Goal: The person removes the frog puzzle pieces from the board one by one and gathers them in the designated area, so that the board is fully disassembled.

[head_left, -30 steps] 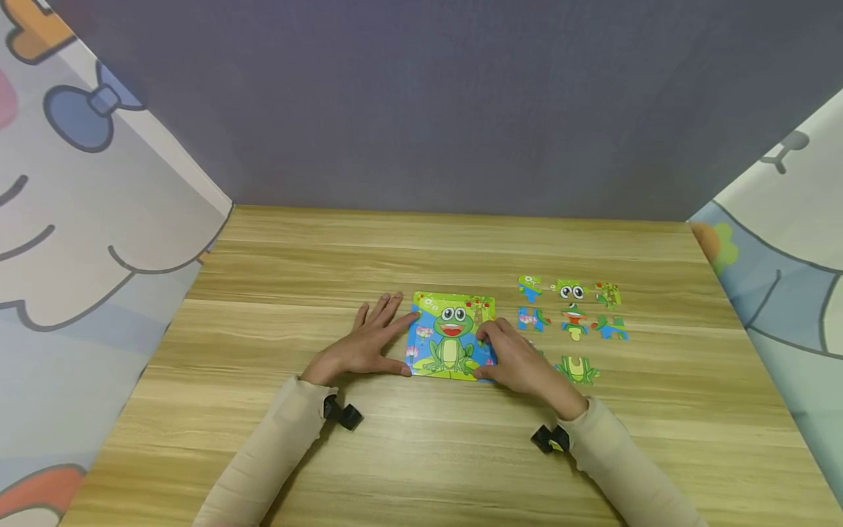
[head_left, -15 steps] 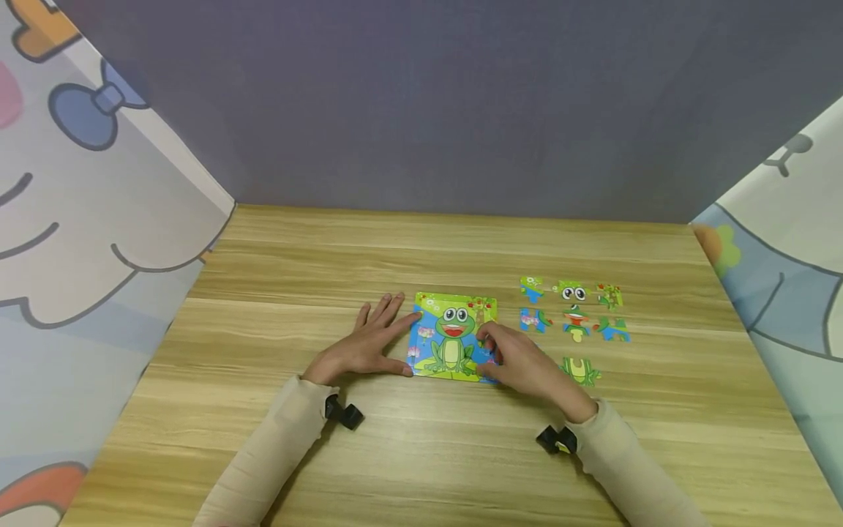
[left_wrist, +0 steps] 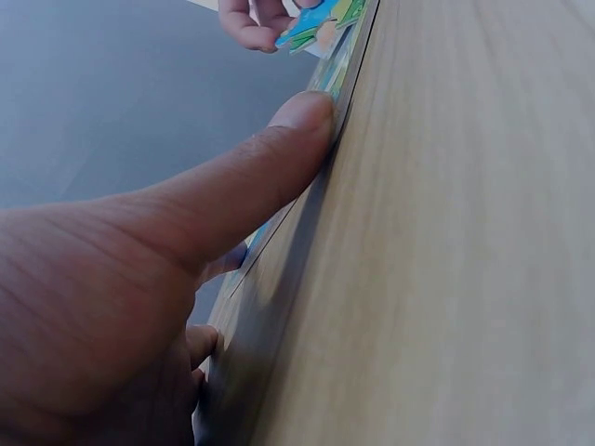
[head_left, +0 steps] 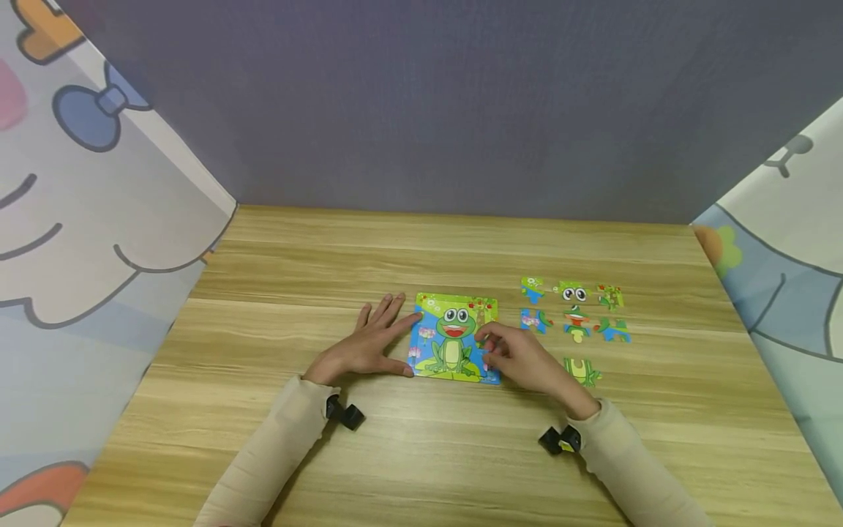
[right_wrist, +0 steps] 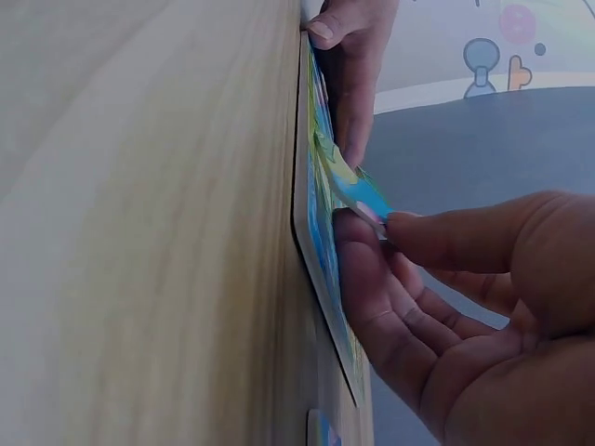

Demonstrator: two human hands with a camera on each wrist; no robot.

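A square frog puzzle board (head_left: 448, 297) lies flat on the table. My left hand (head_left: 365, 348) rests at its left side with fingers spread, the thumb on the lower left corner and the forefinger on the left edge. At the lower right part of the board, my right hand (head_left: 523, 359) pinches a puzzle piece (right_wrist: 358, 190) between thumb and fingers. That piece is blue, green and pale yellow with a bit of pink. In the right wrist view it tilts up off the board, its far end close over the picture. From the head, the fingers mostly hide it.
Right of the board, loose puzzle pieces lie in rough rows on the wooden table (head_left: 428, 454). They include one with frog eyes (head_left: 573, 293), one with a mouth (head_left: 576, 322) and one with a green body (head_left: 581, 371). A grey panel (head_left: 461, 110) rises behind the table.
My right hand has shifted slightly right and drawn its fingers in around the piece. More of the board's lower right corner shows now. The left hand stays put.
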